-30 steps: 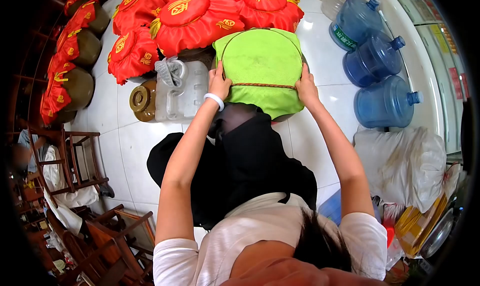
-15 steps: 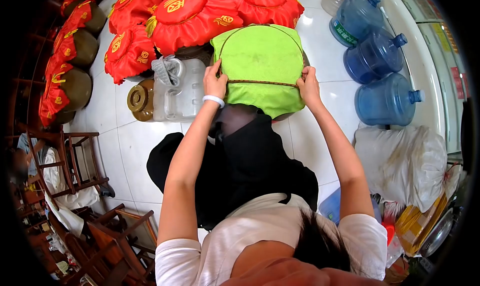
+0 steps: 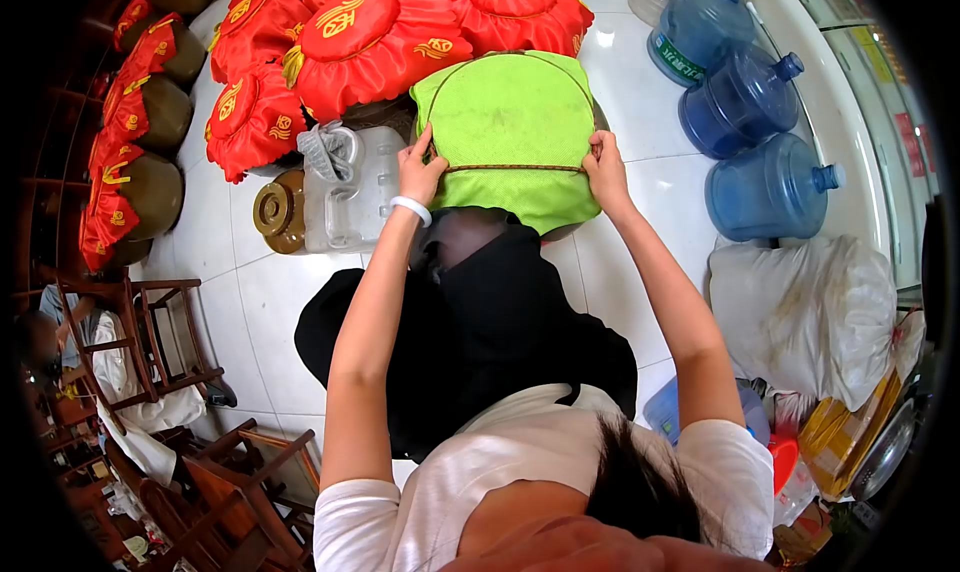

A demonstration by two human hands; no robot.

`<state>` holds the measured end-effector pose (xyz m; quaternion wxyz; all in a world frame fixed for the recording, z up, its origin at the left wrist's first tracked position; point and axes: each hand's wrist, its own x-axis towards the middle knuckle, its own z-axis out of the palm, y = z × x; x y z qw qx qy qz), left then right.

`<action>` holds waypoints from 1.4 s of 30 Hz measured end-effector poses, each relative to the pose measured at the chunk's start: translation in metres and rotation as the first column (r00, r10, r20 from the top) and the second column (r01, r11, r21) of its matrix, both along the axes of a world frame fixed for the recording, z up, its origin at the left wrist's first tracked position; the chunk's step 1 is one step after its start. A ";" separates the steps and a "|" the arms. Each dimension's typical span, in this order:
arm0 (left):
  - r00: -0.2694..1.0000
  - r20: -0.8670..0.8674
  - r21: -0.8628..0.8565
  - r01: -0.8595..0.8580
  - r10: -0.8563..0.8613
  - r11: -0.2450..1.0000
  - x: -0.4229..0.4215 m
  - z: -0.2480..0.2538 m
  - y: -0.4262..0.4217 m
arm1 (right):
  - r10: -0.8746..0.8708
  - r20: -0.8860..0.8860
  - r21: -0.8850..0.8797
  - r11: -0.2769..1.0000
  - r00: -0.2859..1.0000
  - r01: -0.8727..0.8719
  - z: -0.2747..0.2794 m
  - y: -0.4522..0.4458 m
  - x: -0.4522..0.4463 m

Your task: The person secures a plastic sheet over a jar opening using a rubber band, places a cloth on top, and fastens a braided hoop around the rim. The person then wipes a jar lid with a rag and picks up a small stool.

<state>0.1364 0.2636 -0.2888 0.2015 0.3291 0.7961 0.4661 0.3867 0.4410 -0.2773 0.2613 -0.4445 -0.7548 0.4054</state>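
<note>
A bright green cloth is draped over the top of a large rounded jar, which it mostly hides. Across the front of the cloth runs a thin brown cord, stretched straight between my hands; its far part curves over the back of the cloth as a loop. My left hand, with a white band at the wrist, pinches the cord at the left edge. At the right edge my right hand pinches it too, fingers closed. Both hands touch the cloth's sides.
Jars under red cloth covers crowd the far side, with more along the left. Left of my knees stand a clear plastic jug and a brown lidded jar. Blue water bottles and a white sack line the right; wooden stools stand left.
The view has shifted slightly. Both hands keep their pinch on the cord, and the cloth and loop look nearly the same.
</note>
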 end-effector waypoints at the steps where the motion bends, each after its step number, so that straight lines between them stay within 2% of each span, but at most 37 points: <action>1: 1.000 0.001 0.000 -0.001 0.001 1.000 0.000 -0.001 0.001 | 0.021 -0.039 -0.016 1.000 0.999 -0.022 -0.001 0.001 0.000; 6: 0.999 0.000 -0.075 -0.039 0.039 0.996 0.009 0.004 0.002 | 0.111 -0.134 -0.049 0.992 0.985 -0.119 -0.003 0.000 0.002; 9: 0.999 0.007 -0.149 -0.052 0.054 0.987 0.014 0.010 0.003 | 0.129 -0.067 -0.077 0.988 0.989 -0.134 0.002 -0.004 0.000; 11: 0.999 0.014 -0.186 -0.040 0.043 0.982 0.018 0.013 0.003 | 0.144 0.051 -0.071 0.988 0.988 -0.140 0.014 -0.010 -0.001; 13: 0.998 -0.047 -0.220 -0.049 0.040 0.974 0.022 0.017 0.004 | 0.140 0.091 -0.097 0.987 0.986 -0.131 0.016 -0.011 -0.003; 19: 0.998 -0.010 -0.325 -0.059 0.059 0.944 0.031 0.028 0.010 | 0.110 0.240 -0.115 0.990 0.964 -0.085 0.012 -0.017 -0.013; 21: 0.996 0.034 -0.335 -0.066 0.082 0.940 0.030 0.031 0.014 | 0.049 0.304 -0.118 0.993 0.951 -0.013 0.019 -0.021 -0.019; 25: 0.996 0.054 -0.319 -0.046 0.067 0.947 0.034 0.039 0.013 | 0.037 0.404 -0.125 0.992 0.914 0.015 0.027 -0.032 -0.026; 26: 0.997 0.039 -0.356 -0.042 0.059 0.934 0.039 0.044 0.013 | 0.033 0.402 -0.120 0.993 0.915 0.017 0.029 -0.034 -0.028; 30: 0.999 0.033 -0.322 -0.025 0.037 0.946 0.037 0.039 0.013 | 0.007 0.444 -0.155 0.985 0.896 0.069 0.030 -0.038 -0.031; 31: 0.999 -0.023 -0.334 -0.041 0.035 0.942 0.038 0.037 0.012 | 0.010 0.463 -0.155 0.985 0.886 0.070 0.028 -0.038 -0.031; 32: 0.996 -0.078 -0.348 -0.060 0.035 0.935 0.038 0.034 0.011 | 0.009 0.462 -0.155 0.985 0.887 0.071 0.026 -0.038 -0.031; 39: 0.999 -0.033 -0.412 0.011 -0.027 0.911 0.037 0.038 0.014 | 0.012 0.460 -0.204 0.975 0.888 0.092 0.043 -0.045 -0.035; 41: 0.997 -0.077 -0.393 -0.014 -0.017 0.920 0.037 0.034 0.017 | 0.012 0.472 -0.212 0.972 0.881 0.101 0.045 -0.050 -0.037; 42: 1.000 -0.010 -0.319 0.012 -0.016 0.948 0.037 0.032 0.018 | -0.001 0.455 -0.231 0.966 0.891 0.119 0.051 -0.053 -0.040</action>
